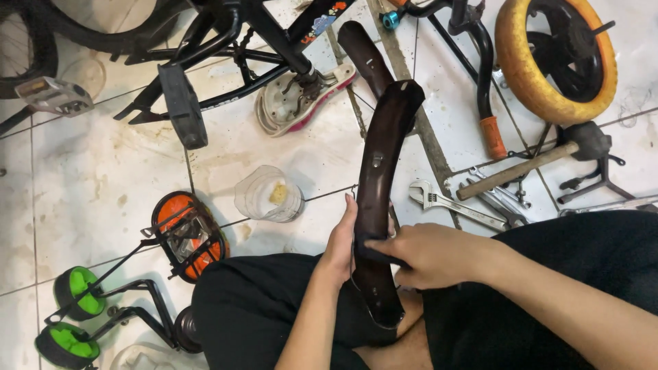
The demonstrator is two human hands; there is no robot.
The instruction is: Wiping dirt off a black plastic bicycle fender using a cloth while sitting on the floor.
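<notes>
pedal: grey platform pedal [53, 96] lay at far left on the white tile floor [89, 178].
training wheels: two green-hubbed wheels [72, 315] on black brackets, lower left.
basket: small orange and black piece [188, 235] lay just right of them, near the knee.
cup: clear plastic cup [269, 194] sat on the tile, near the left hand.
bike frame: black frame [260, 41] lay across the top.
left hand: left hand [338, 248] was pressed flat against the fender's left edge, fingers extended, not wrapped.
fender: dark curved bicycle fender [379, 171] ran from the lap up toward the frame, lower end between the knees.
right hand: right hand [428, 253] was closed across the fender's lower section, fingers over its face.
wrenches: adjustable wrench [452, 203] and spanners lay right of the fender.
hammer: wooden-handled hammer [528, 164] lay beyond them.
wheel: yellow-tyred small wheel [556, 58] at top right.
</notes>
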